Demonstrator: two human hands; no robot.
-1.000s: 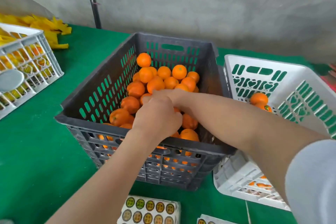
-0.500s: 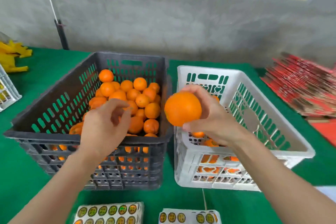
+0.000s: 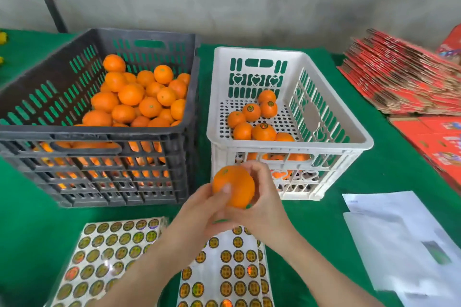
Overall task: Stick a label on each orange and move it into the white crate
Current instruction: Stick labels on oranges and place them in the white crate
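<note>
Both my hands hold one orange in front of the white crate, above the label sheets. My left hand grips it from the left, thumb pressed on its front. My right hand curls round its right side, fingertips at its top. The dark grey crate on the left is heaped with unlabelled oranges. Several oranges, some with round labels, lie in the white crate. Two sheets of round gold labels lie on the green table below my hands.
A stack of flat red cartons lies at the right, with more red cartons nearer me. White papers lie at the lower right. A dark pole stands against the grey wall behind the grey crate.
My right hand brought the orange from beside the white crate's rim down toward me. My left hand left the grey crate and took hold of the same orange. The view tilted down.
</note>
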